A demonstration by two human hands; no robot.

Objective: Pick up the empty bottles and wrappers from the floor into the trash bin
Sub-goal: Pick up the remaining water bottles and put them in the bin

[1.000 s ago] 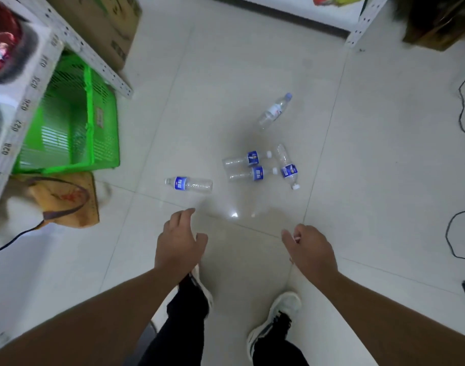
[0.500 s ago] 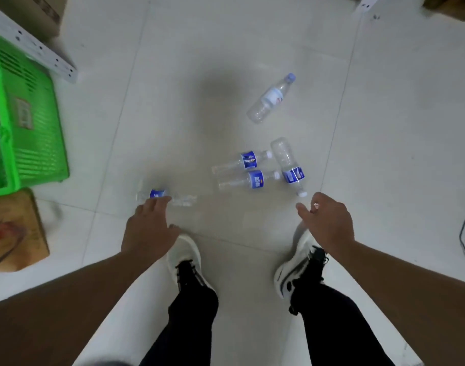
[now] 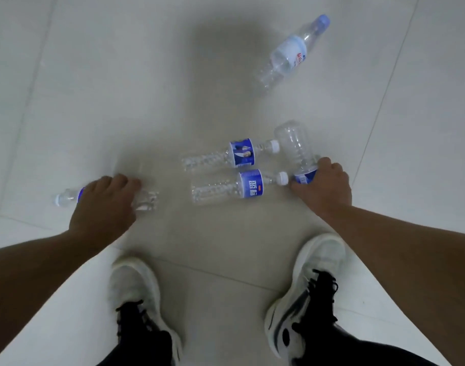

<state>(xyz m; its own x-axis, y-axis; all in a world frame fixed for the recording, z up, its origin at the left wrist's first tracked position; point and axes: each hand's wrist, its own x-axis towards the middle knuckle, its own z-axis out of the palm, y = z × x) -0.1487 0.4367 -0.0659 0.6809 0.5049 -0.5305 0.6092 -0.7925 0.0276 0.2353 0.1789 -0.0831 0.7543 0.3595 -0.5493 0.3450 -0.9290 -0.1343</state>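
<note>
Tiled floor [image 3: 81,88], two white shoes planted, both arms reaching down. Five bottles in view, all lying on the floor; no wrappers visible and no bin in sight, so by my read the job has barely begun. Left hand [image 3: 104,204] is closing over the leftmost bottle [image 3: 147,202]; right hand [image 3: 322,183] wraps the neck end of the clear bottle [image 3: 294,146]. Two labelled bottles lie between the hands, upper [image 3: 226,157] and lower [image 3: 226,187]. The far bottle [image 3: 292,54] lies well apart, untouched.
</note>
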